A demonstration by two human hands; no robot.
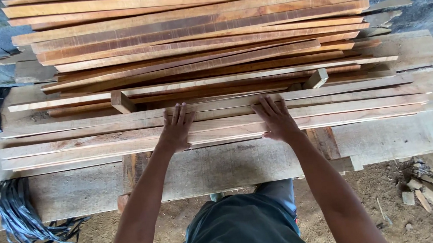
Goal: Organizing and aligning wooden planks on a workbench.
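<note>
Slats (211, 121) of pale, rough-sawn wood lay in a low, flat layer across the middle of the frame, resting on grey planks (220, 169). Behind them, in the upper half, rose a taller stack (195, 34) of reddish-brown strips. The left hand (176, 129) and right hand (277, 120) lay palm-down on the slats, fingers spread wide and gripping nothing, both arms outstretched. Black strapping (17, 216) hung at lower left.

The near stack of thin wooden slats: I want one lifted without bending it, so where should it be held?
Probably from the near long edge of the top slat, both hands spread apart about its middle as the left hand and right hand lie; it is long, thin and flat.
</note>
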